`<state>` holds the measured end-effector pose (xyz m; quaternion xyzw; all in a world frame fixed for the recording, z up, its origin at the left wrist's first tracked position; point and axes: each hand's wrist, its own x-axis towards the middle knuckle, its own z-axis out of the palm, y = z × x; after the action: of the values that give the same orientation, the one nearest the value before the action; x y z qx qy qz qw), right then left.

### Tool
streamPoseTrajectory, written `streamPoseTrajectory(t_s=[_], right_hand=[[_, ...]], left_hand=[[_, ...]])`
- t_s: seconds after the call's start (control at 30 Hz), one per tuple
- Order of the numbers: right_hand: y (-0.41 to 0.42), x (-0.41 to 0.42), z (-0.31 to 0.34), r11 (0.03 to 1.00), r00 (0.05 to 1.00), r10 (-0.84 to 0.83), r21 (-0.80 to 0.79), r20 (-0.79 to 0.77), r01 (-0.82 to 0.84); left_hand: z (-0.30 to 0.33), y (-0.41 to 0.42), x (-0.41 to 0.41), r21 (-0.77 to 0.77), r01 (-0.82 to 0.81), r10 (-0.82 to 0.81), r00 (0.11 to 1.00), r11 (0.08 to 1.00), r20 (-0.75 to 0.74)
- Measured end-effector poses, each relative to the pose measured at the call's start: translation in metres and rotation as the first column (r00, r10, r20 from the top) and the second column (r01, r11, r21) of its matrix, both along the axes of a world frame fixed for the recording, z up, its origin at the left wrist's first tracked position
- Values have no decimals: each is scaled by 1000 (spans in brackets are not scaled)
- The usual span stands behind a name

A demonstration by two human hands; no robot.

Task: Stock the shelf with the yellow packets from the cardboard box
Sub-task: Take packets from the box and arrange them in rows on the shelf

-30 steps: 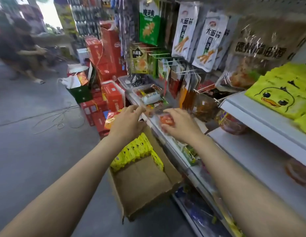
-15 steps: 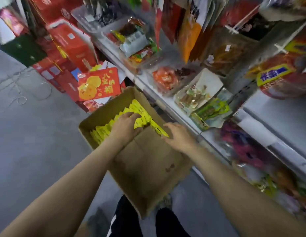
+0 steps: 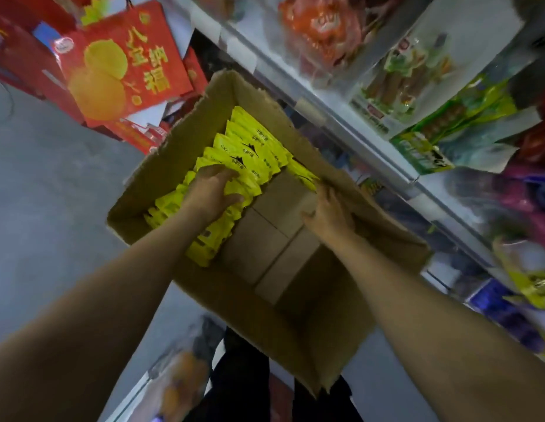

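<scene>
Fingers of the left hand [image 3: 215, 190] curl over the tops of the yellow packets [image 3: 250, 159], clamped on a bunch of them inside the box [image 3: 298, 327]. The packets stand on edge in a row along the box's left side, running away from those fingers toward the far corner and back under the wrist. To the right of them, the bare cardboard floor of the box shows. The right hand [image 3: 330, 213] reaches into the box with its fingers fairly straight and close together, tips by the right-hand flap and just short of a few packets lying at the far right corner; whether they touch them I cannot tell. Beyond both sets of fingers runs the shelf [image 3: 368, 147], its edge just past the box, holding blurred snack bags. Left of the left fingers, past the box wall, lies a red carton [image 3: 119, 65] on the floor.
</scene>
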<state>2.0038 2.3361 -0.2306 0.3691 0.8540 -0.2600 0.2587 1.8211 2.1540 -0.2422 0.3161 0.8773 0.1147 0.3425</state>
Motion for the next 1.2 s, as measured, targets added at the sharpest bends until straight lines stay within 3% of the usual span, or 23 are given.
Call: streamPoseTrajectory(t_s=[0.2, 0.37, 0.53, 0.63, 0.9, 1.03, 1.2], right_hand=[[-7, -7, -35, 970, 997, 25, 238, 74, -42], [-9, -14, -51, 934, 998, -27, 358, 63, 3], [-14, 2, -47, 987, 994, -36, 152, -104, 52], [-20, 12, -46, 995, 990, -90, -45, -107, 85], [-24, 18, -30, 978, 971, -198, -95, -133, 187], [-16, 19, -18, 901, 899, -406, -238, -163, 363], [-12, 23, 16, 806, 806, -560, -349, -190, 478]], left_hand=[[-26, -4, -20, 2, 22, -22, 1000, 1000, 22], [-34, -7, -38, -20, 121, -122, 990, 992, -65], [-42, 0, -45, -24, 136, -137, 989, 990, -57], [-44, 4, -48, -37, 127, -128, 990, 991, -50], [-40, 8, -51, -31, 150, -151, 988, 988, -37], [-24, 10, -46, -59, 247, -251, 963, 967, -93], [13, 13, -40, 160, 268, -274, 962, 950, 15]])
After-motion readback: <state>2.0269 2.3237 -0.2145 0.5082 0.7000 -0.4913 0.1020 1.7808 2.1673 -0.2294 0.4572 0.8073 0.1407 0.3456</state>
